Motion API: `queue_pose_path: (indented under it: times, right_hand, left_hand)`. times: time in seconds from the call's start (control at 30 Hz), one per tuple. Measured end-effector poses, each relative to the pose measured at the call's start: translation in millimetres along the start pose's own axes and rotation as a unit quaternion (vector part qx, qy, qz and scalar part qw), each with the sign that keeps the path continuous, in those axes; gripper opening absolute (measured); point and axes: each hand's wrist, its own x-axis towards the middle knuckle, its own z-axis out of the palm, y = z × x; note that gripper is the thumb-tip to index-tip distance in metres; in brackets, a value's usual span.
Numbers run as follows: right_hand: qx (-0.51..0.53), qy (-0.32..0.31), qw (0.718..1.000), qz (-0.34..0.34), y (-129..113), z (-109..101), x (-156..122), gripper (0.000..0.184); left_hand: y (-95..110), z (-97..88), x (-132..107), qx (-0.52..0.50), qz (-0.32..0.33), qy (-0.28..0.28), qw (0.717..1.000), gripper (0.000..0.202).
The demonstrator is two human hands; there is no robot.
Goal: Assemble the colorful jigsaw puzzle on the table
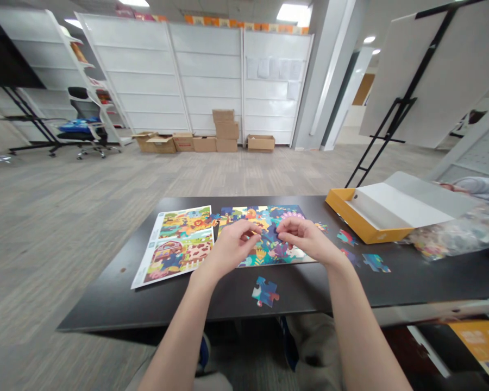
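A colourful jigsaw puzzle (264, 217) lies partly assembled on the black table (114, 293). Both my hands hover over its middle. My left hand (234, 244) has its fingers pinched together on a puzzle piece (271, 233) that sits between the two hands. My right hand (305, 236) is curled and pinches the same piece from the other side. A printed reference sheet (175, 244) with farm and animal pictures lies just left of the puzzle. One loose piece (264, 291) rests near the table's front edge, below my hands.
An open yellow box (358, 217) with a white inside stands at the right, beside a clear bag of pieces (452, 236). Loose pieces (375, 262) lie right of the puzzle. Another person's sleeve (483, 187) shows at far right. Easel, cardboard boxes and an office chair stand beyond.
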Motion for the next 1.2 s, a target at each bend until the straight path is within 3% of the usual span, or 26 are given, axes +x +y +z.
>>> queue_pose_path:
  times: [0.2, 0.4, 0.77, 0.9, 1.03, 1.2]
  right_hand:
    - [0.024, 0.027, 0.999, -0.025, -0.7, 16.4, 9.0, 0.033]
    - [0.047, 0.031, 0.998, -0.031, -4.3, 25.2, 12.7, 0.031]
    - [0.017, 0.011, 1.000, -0.002, 4.2, 26.4, 16.4, 0.035]
    - [-0.022, 0.014, 1.000, 0.002, 8.8, 20.8, 15.4, 0.033]
    - [-0.099, 0.047, 0.994, -0.002, 8.9, 11.0, 26.1, 0.028]
    - [-0.209, 0.040, 0.977, -0.006, 1.4, 9.1, 89.9, 0.015]
  left_hand:
    - [-1.1, -4.3, -8.3, -0.140, -0.050, -0.033, 0.988, 0.029]
    - [1.8, -15.3, -15.7, -0.155, -0.069, -0.065, 0.983, 0.052]
    - [-9.4, -12.7, -13.3, -0.135, -0.081, -0.049, 0.986, 0.054]
    - [-16.3, -13.0, -13.7, -0.043, -0.060, -0.069, 0.995, 0.056]
    - [-29.8, -17.8, -14.9, 0.184, -0.030, -0.047, 0.981, 0.046]
    - [-48.5, -19.2, -15.4, 0.315, -0.079, -0.052, 0.944, 0.040]
